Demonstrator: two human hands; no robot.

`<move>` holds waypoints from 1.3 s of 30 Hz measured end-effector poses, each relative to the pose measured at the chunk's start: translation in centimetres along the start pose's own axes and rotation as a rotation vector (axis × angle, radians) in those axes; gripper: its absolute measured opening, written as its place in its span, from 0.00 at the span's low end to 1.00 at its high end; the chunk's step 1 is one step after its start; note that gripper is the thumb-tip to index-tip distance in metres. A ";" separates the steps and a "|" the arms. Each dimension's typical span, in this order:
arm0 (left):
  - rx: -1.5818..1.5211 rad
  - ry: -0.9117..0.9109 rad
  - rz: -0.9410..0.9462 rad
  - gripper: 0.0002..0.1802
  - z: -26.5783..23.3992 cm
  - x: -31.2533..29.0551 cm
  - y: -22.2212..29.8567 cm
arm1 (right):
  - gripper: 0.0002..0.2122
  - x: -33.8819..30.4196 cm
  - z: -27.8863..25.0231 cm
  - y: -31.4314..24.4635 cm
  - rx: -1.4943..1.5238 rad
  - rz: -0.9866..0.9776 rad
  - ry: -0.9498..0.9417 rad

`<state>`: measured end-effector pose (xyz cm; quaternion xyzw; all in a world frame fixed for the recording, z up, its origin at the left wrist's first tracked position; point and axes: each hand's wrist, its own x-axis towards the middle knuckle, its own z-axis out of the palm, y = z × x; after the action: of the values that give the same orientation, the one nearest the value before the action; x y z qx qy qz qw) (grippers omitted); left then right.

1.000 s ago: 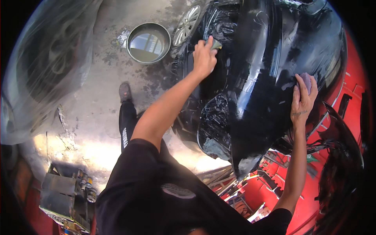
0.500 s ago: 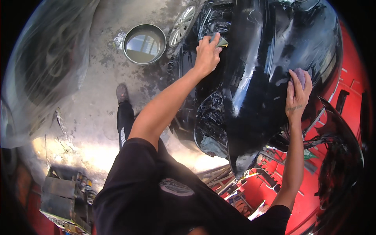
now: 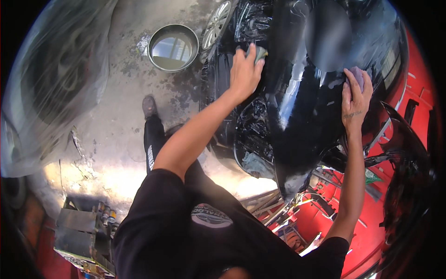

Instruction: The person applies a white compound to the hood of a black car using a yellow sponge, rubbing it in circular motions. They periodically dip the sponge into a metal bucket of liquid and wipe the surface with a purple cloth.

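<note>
Left hand (image 3: 244, 76) grasps a greenish pad (image 3: 261, 53) between thumb and fingers, at the left part of the black car body (image 3: 299, 149); whether the pad presses on the surface or hangs just over it, I cannot tell. Right hand (image 3: 357, 97) is curled around a purple sponge (image 3: 357, 79), on the right part of the car body, its fingers spread along the sponge's sides. Both forearms reach up over the car body from below. A silver-spoked wheel (image 3: 216, 23) shows at the car body's upper left edge. Left of the car body, on the grey floor (image 3: 125, 93), a round basin (image 3: 173, 29) holds cloudy water, and a dark shoe (image 3: 149, 107) stands below it. Far left of the car body hangs clear plastic sheeting (image 3: 100, 60). Right of it, a curved black panel (image 3: 409, 144) lies near a red surface (image 3: 320, 228).
</note>
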<state>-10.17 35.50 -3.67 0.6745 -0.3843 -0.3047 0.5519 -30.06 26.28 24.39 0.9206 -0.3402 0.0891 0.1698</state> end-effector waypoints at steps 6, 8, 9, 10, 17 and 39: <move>-0.047 0.019 0.052 0.34 -0.2 -7.3 -1.1 | 0.17 -0.2 0.1 0.1 -0.013 0.017 0.003; 0.028 0.157 0.097 0.33 1.0 -0.3 -1.0 | 0.17 0.3 0.4 -0.2 0.019 0.011 0.007; 0.068 0.146 0.063 0.32 1.3 2.5 -1.1 | 0.17 0.3 0.6 -0.2 0.010 0.002 0.010; 0.078 0.137 0.046 0.33 1.2 2.2 -1.0 | 0.17 0.2 0.8 0.0 0.017 -0.003 0.013; -0.051 0.017 0.049 0.34 -0.4 -11.5 -0.6 | 0.17 -0.5 -0.2 0.4 -0.024 0.019 -0.003; -0.031 0.098 0.025 0.31 0.7 1.3 -0.4 | 0.18 0.1 0.7 -0.3 -0.012 0.036 -0.031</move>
<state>-10.04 34.09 -4.25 0.6752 -0.3605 -0.2699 0.5842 -29.74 26.14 23.66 0.9145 -0.3599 0.0759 0.1686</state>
